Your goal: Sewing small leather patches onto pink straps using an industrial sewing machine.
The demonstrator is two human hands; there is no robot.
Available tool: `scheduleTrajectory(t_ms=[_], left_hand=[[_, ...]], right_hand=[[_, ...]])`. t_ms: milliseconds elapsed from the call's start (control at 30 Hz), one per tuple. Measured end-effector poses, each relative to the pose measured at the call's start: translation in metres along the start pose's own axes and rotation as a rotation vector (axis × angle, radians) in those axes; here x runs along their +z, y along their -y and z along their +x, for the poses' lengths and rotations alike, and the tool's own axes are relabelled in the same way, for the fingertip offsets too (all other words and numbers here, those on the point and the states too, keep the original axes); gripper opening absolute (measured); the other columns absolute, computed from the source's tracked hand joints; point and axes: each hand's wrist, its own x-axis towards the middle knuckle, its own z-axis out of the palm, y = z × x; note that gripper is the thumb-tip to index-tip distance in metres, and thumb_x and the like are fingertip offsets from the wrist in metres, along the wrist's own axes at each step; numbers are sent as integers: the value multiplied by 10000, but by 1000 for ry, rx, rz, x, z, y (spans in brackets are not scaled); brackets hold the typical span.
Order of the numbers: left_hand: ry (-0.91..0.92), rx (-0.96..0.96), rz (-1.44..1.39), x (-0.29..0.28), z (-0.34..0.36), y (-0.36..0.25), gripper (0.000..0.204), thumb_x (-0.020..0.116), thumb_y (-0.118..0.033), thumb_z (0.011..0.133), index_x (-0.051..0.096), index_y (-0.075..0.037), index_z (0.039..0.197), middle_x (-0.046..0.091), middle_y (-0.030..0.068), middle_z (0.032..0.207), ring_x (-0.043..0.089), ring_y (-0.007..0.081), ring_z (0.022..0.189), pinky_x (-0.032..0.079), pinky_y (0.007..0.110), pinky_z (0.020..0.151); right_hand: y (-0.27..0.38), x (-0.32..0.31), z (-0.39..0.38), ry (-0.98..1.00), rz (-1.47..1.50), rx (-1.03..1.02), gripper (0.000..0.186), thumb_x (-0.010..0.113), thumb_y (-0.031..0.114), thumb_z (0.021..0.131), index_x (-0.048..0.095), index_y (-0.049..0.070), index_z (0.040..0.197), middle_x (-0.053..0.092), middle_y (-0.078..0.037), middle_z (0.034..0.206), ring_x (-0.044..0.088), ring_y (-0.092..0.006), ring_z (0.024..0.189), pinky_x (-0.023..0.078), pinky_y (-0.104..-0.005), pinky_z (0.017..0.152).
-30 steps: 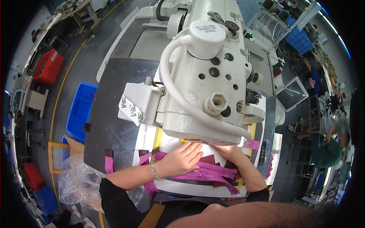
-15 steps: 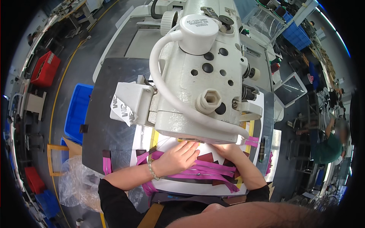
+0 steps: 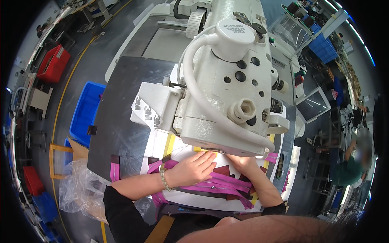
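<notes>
My left hand [image 3: 191,170], a beaded bracelet at its wrist, lies palm down with fingers stretched out on the white sheet just in front of the sewing machine head [image 3: 227,117]. Opposite it, my right hand [image 3: 244,165] reaches to the front edge of the same head. Its fingertips are partly hidden there, so its grip does not show. Magenta zipper tapes [image 3: 221,184] lie across the white sheet [image 3: 184,197] below and between my hands, over dark red patches [image 3: 222,170]. A yellow strip [image 3: 169,145] runs along the sheet's left part.
A dark worktop [image 3: 121,101] extends left, with a magenta zipper end [image 3: 115,170] at its edge. Beside it stand a blue bin [image 3: 83,115] and a clear plastic bag [image 3: 79,190]. At right are a screen [image 3: 313,105] and a person in green [image 3: 348,168].
The view has shifted, so the machine head appears farther right and slightly lower. My hands keep nearly the same pose at its front edge.
</notes>
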Motion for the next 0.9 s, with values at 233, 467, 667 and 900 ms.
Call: scheduleTrajectory(t_ms=[233,467,667,900], left_hand=[[6,9,-7,3,-1,0,462,610,-369,831,595,28,1067,571,223,1211,534,315,1182,410,402,1015],[32,8,-22,2,-1,-1,474,621,-369,820,594,32,1071,569,226,1207,540,317,1161,412,404,1011],[49,24,-30,-9,6,0,442,642,-331,801,606,29,1055,590,195,1163,559,293,1122,444,378,959],[14,24,12,-6,4,0,404,696,-319,767,652,-29,1045,632,148,1127,623,247,1018,498,309,801]], right_hand=[[0,2,2,-24,-8,1,282,638,33,644,684,52,922,671,-72,910,636,-293,869,523,-403,763],[-3,7,-7,27,-17,55,281,650,37,640,685,51,918,656,-85,909,627,-299,866,522,-394,782],[-5,3,-8,98,63,80,322,611,58,750,652,57,1069,649,-104,1116,618,-267,1060,507,-396,860],[-5,4,-13,49,167,165,300,587,172,880,622,112,1172,618,-76,1213,570,-239,1134,453,-368,948]])
